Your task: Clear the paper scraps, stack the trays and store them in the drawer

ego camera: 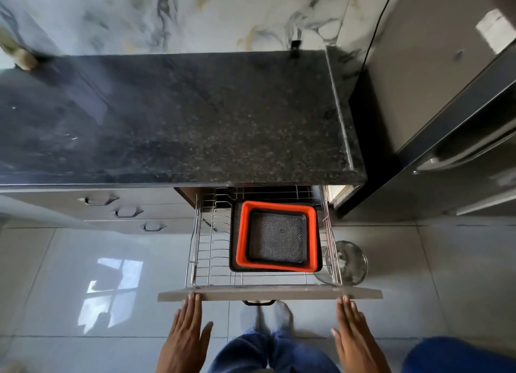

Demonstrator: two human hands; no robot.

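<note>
The wire-basket drawer [195, 261] stands pulled out below the counter. Inside it lies a stack of trays: a small dark grey tray [277, 237] nested in an orange tray [243, 233], which rests on a larger dark tray [234, 241]. My left hand [185, 336] is flat, fingers together, fingertips touching the left part of the drawer's front panel [268, 292]. My right hand [356, 336] is flat too, its fingertips at the panel's right part. Neither hand holds anything.
A black granite countertop [195, 116] spans above the drawer. Shut drawers with black handles [125, 212] sit to the left. A refrigerator [435, 93] stands at the right. A glass lid [350, 262] lies beside the basket's right side. Glossy floor tiles lie below.
</note>
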